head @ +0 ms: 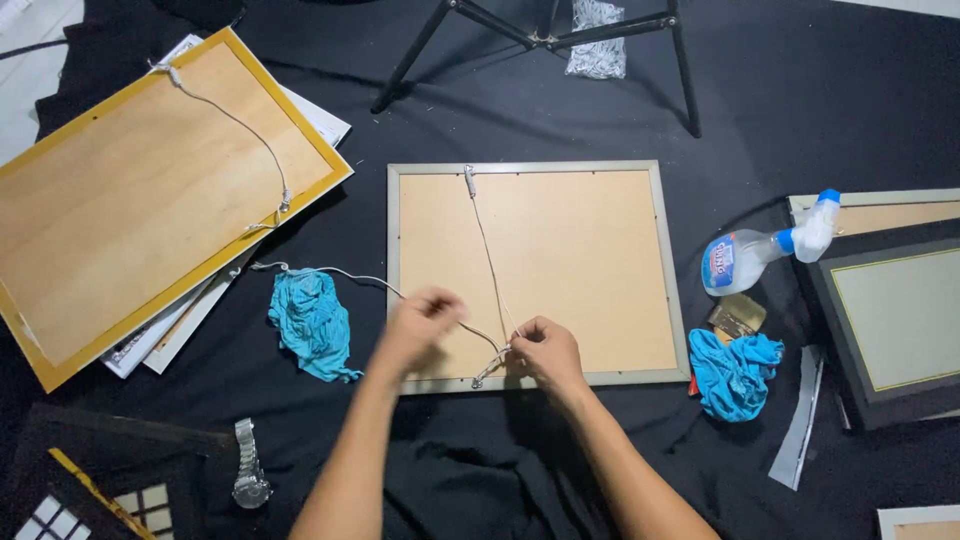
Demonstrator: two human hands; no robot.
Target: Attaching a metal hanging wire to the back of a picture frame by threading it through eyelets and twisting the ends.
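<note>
While fingers (pixel 520 335) pinch wire (pixel 490 262), seemingly knotting

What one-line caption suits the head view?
Left hand and right hand pinch the hanging cord on a grey frame's back.

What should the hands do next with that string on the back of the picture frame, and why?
Probably pull the loose wire snug with the left hand. The right hand pinches it at the small fastener by the bottom edge of the grey frame, while the wire's free end trails slack past the blue cloth.
</note>
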